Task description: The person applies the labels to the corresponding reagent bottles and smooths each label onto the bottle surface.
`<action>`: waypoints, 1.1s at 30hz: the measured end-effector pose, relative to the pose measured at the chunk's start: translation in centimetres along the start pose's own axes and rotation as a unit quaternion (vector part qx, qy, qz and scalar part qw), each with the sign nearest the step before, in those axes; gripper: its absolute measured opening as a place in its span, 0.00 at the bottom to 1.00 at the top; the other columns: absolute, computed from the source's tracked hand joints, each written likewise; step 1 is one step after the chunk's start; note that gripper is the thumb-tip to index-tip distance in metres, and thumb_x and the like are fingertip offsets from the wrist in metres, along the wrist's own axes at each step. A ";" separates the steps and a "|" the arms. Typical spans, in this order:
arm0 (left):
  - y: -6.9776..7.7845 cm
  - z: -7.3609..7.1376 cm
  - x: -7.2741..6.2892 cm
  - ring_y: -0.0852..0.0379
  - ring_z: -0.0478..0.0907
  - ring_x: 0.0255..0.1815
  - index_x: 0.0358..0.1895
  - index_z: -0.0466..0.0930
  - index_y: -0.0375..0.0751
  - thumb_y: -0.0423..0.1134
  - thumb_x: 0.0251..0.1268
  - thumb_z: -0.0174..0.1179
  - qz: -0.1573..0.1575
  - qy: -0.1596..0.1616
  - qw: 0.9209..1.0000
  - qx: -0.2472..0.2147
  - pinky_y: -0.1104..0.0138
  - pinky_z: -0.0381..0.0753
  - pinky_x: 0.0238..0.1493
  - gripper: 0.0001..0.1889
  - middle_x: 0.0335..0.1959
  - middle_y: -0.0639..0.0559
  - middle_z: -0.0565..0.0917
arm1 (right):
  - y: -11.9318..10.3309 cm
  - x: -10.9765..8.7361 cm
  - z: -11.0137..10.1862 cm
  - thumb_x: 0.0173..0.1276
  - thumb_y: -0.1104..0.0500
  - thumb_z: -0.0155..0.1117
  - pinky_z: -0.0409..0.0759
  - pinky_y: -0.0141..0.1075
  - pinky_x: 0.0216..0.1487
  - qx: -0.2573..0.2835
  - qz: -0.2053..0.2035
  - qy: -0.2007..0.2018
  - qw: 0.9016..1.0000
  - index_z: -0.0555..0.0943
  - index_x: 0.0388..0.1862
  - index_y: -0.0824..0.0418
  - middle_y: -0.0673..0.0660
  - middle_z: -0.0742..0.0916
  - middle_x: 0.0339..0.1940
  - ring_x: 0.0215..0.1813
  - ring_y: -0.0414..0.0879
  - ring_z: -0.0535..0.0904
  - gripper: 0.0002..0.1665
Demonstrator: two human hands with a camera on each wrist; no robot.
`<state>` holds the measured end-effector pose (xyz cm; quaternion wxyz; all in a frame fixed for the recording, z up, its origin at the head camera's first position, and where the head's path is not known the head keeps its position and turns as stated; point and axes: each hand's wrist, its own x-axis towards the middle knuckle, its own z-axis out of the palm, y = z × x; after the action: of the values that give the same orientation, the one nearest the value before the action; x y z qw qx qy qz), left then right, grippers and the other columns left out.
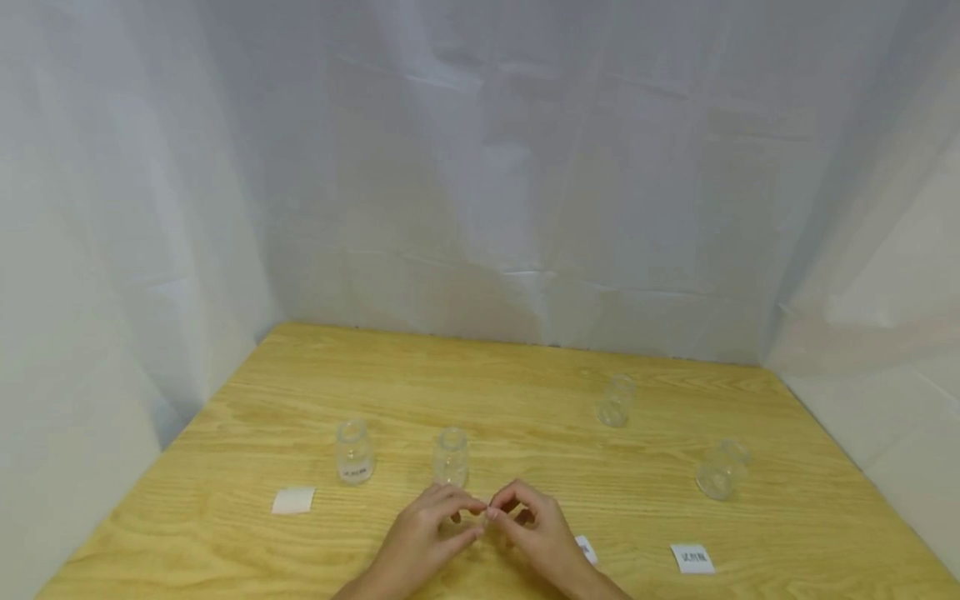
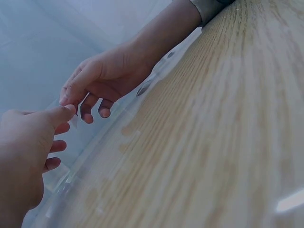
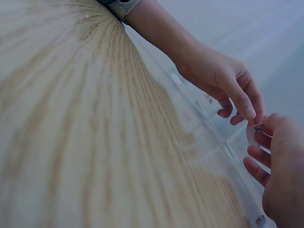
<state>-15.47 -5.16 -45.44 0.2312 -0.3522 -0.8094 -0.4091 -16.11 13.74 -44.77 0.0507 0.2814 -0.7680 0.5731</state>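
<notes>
In the head view, my left hand (image 1: pixel 429 533) and right hand (image 1: pixel 542 533) meet at the front middle of the table. Between their fingertips is a small white label (image 3: pixel 251 136) with dark print, seen best in the right wrist view. Each hand pinches it with thumb and index finger. Just beyond the hands stands a clear glass jar (image 1: pixel 451 454), its lower end partly hidden by my left fingers. To its left, another clear jar (image 1: pixel 355 454) carries a label with dark characters (image 1: pixel 355 472) low on its side.
At the right are two more clear jars, one farther back (image 1: pixel 617 402) and one nearer (image 1: pixel 723 471). A blank-looking white paper piece (image 1: pixel 293 500) lies left, a printed label (image 1: pixel 692 558) right, and another label (image 1: pixel 587 549) partly behind my right wrist. White sheeting (image 1: pixel 480 167) surrounds the wooden table (image 1: pixel 225 467).
</notes>
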 end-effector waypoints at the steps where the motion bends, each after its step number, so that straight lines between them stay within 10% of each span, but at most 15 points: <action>1: 0.0 0.0 0.0 0.62 0.73 0.32 0.40 0.81 0.43 0.34 0.46 0.70 0.000 -0.001 1.000 -0.001 0.74 0.76 0.31 0.15 0.37 0.58 0.80 | -0.5 0.0 0.0 0.64 0.67 0.60 0.79 0.35 0.28 0.001 -0.001 -0.002 1.000 0.78 0.34 0.60 0.54 0.82 0.31 0.35 0.41 0.76 0.03; 15: 0.2 -0.2 0.1 0.66 0.72 0.30 0.37 0.82 0.47 0.33 0.50 0.68 -0.064 -0.018 0.998 -0.022 0.74 0.74 0.27 0.10 0.35 0.63 0.79 | -2.3 0.2 -0.2 0.65 0.68 0.58 0.79 0.39 0.21 0.019 -0.004 -0.019 1.000 0.76 0.33 0.68 0.64 0.81 0.31 0.30 0.47 0.76 0.02; 23: 0.5 -0.8 0.4 0.63 0.72 0.31 0.40 0.81 0.41 0.35 0.60 0.61 -0.195 -0.044 0.970 -0.136 0.71 0.75 0.28 0.06 0.34 0.57 0.79 | -2.5 0.3 -0.2 0.66 0.68 0.56 0.79 0.37 0.24 0.016 0.074 0.079 0.994 0.76 0.35 0.68 0.62 0.80 0.32 0.29 0.50 0.75 0.03; 33: 0.7 -1.1 0.5 0.62 0.73 0.31 0.38 0.80 0.39 0.32 0.59 0.61 -0.223 -0.021 0.964 -0.147 0.71 0.75 0.29 0.05 0.33 0.57 0.78 | -2.4 0.4 -0.2 0.64 0.68 0.60 0.79 0.35 0.24 0.023 0.100 0.057 0.993 0.75 0.34 0.67 0.57 0.79 0.31 0.29 0.43 0.74 0.02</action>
<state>-15.21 -5.55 -44.16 0.0634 -0.2014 -0.8032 -0.5571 -15.33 13.30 -42.54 0.0306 0.1715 -0.7745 0.6081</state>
